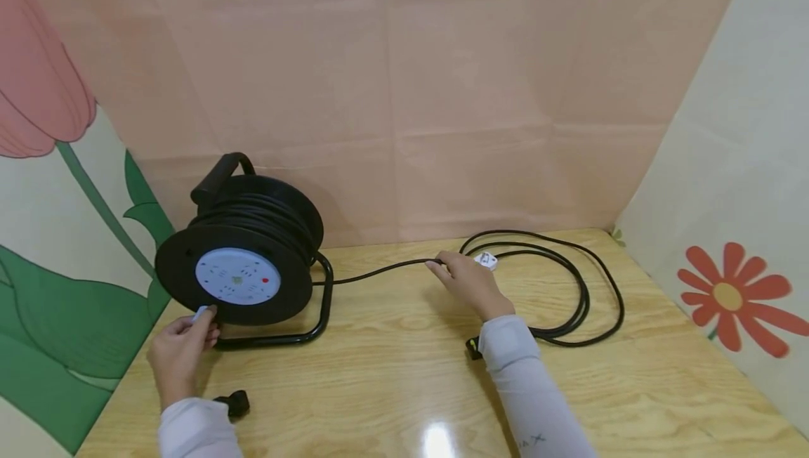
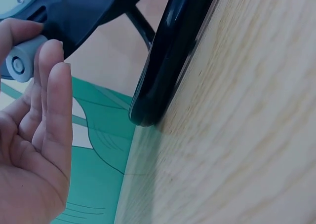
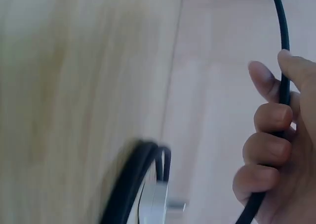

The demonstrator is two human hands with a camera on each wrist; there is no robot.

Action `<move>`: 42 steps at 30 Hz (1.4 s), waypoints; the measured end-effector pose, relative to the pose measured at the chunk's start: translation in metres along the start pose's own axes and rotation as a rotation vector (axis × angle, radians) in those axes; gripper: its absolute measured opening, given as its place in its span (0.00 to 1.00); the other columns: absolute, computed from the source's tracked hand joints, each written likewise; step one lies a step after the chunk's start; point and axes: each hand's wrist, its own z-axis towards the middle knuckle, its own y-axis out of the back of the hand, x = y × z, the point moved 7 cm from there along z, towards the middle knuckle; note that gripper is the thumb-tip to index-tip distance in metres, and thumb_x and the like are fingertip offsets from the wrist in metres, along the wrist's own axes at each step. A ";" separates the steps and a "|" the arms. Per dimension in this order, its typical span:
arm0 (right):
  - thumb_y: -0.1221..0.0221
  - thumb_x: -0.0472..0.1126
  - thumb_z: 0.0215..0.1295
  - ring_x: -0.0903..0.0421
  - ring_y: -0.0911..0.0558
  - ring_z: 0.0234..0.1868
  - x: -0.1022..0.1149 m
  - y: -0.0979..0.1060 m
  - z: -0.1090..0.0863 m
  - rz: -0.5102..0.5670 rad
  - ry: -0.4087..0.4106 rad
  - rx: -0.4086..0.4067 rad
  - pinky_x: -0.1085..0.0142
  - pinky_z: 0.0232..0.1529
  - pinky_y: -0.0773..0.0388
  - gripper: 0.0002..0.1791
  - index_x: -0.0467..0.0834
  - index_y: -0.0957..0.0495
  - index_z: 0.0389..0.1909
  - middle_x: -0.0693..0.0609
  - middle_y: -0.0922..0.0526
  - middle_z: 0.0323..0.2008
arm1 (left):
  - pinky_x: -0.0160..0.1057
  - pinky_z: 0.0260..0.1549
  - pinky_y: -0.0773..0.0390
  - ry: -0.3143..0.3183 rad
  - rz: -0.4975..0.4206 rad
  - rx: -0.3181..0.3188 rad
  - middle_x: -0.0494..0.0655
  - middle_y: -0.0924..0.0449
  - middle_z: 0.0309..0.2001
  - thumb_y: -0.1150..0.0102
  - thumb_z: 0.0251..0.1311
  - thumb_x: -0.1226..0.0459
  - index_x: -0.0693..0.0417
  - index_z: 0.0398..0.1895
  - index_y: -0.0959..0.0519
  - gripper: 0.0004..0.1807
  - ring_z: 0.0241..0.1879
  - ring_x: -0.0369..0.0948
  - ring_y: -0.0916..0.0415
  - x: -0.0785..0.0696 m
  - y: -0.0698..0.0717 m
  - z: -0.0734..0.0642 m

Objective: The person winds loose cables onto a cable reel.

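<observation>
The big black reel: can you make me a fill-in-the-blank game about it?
The pale knob on the reel is pinched by the ____ hand.
The right hand grips a cable coloured ____.
The bright dot near the right edge of the round panel is coloured ____.
In the head view, the white plug is to the ____ of the reel.

Missing words: left; black; red; right.

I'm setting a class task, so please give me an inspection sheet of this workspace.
Surface: wood-grain table, reflecting light at the front.
Job's things: black reel on its stand; white plug.
Clutter: nothing seen.
Hands: left hand pinches a pale knob at the reel's edge; right hand grips the cable.
Cables: black cable, partly wound on the reel, partly looped on the table's right.
Surroundings: pink backdrop behind, flower-patterned sheets at both sides.
</observation>
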 end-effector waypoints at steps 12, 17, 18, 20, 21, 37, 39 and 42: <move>0.51 0.68 0.72 0.55 0.30 0.20 -0.040 0.023 -0.010 0.020 -0.128 -0.015 0.61 0.20 0.35 0.26 0.50 0.19 0.37 0.54 0.29 0.19 | 0.29 0.23 0.19 0.028 -0.050 -0.023 0.38 0.17 0.18 0.25 0.54 0.53 0.59 0.29 0.18 0.18 0.18 0.33 0.19 0.002 0.002 -0.001; 0.51 0.69 0.71 0.56 0.35 0.19 -0.040 0.024 -0.011 0.045 -0.120 0.006 0.63 0.20 0.39 0.27 0.49 0.24 0.29 0.54 0.35 0.17 | 0.29 0.22 0.19 0.010 -0.062 -0.029 0.38 0.18 0.18 0.25 0.54 0.54 0.58 0.27 0.17 0.16 0.17 0.33 0.19 0.002 0.002 -0.001; 0.51 0.69 0.71 0.56 0.35 0.20 -0.040 0.024 -0.011 0.049 -0.120 0.019 0.63 0.21 0.39 0.28 0.48 0.23 0.29 0.54 0.35 0.18 | 0.29 0.22 0.19 0.005 -0.064 -0.029 0.38 0.18 0.18 0.25 0.54 0.54 0.58 0.27 0.17 0.16 0.17 0.33 0.19 0.002 0.002 0.000; 0.51 0.70 0.71 0.56 0.33 0.21 -0.041 0.023 -0.013 0.055 -0.122 0.050 0.62 0.22 0.38 0.30 0.47 0.21 0.31 0.53 0.33 0.19 | 0.29 0.22 0.19 0.008 -0.071 -0.031 0.37 0.18 0.18 0.25 0.54 0.54 0.58 0.27 0.17 0.16 0.17 0.33 0.20 0.003 0.002 0.000; 0.52 0.70 0.71 0.56 0.32 0.23 -0.041 0.022 -0.014 0.054 -0.121 0.065 0.62 0.23 0.36 0.31 0.46 0.20 0.32 0.54 0.30 0.21 | 0.28 0.22 0.19 0.011 -0.079 -0.032 0.38 0.18 0.18 0.25 0.54 0.55 0.58 0.27 0.17 0.16 0.17 0.32 0.20 0.003 0.001 0.000; 0.53 0.67 0.73 0.59 0.33 0.17 -0.087 0.047 -0.050 -0.221 0.055 -0.020 0.62 0.19 0.38 0.26 0.52 0.23 0.26 0.59 0.30 0.17 | 0.29 0.22 0.19 0.000 -0.169 -0.050 0.39 0.17 0.18 0.24 0.54 0.55 0.54 0.23 0.16 0.14 0.17 0.33 0.20 0.007 0.000 0.003; 0.51 0.68 0.72 0.59 0.37 0.15 -0.097 0.054 -0.059 -0.263 0.057 -0.069 0.63 0.16 0.42 0.27 0.53 0.29 0.21 0.59 0.36 0.13 | 0.29 0.22 0.19 0.015 -0.234 -0.054 0.41 0.17 0.19 0.24 0.54 0.56 0.55 0.22 0.17 0.14 0.17 0.33 0.19 0.008 -0.001 0.002; 0.46 0.66 0.70 0.59 0.42 0.12 -0.108 0.067 -0.070 -0.309 0.071 -0.149 0.64 0.15 0.47 0.28 0.54 0.37 0.16 0.59 0.42 0.11 | 0.30 0.22 0.18 0.026 -0.340 -0.057 0.42 0.17 0.19 0.23 0.53 0.58 0.57 0.22 0.17 0.14 0.18 0.34 0.19 0.008 -0.003 0.002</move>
